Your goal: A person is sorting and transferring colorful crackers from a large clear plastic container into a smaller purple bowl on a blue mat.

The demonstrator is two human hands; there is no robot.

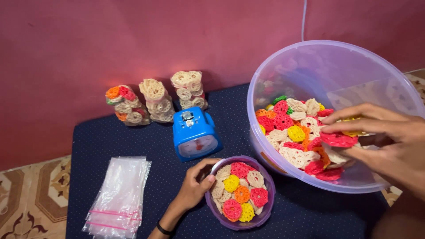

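Steadying the small purple bowl (240, 193) at its near-left rim, the left hand (193, 187) is clasped there, while round crackers (339, 139) are pinched by the right hand (383, 141) over the large tub (310, 66), far right.

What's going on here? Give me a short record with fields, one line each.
Left hand: grips the rim of the small purple bowl, which holds coloured lacy crackers
Right hand: inside the large clear tub, pinching a red cracker
Centre: blue scale
Back: three filled packets by the wall
Front left: stack of empty plastic bags
Surface: dark blue dotted cloth
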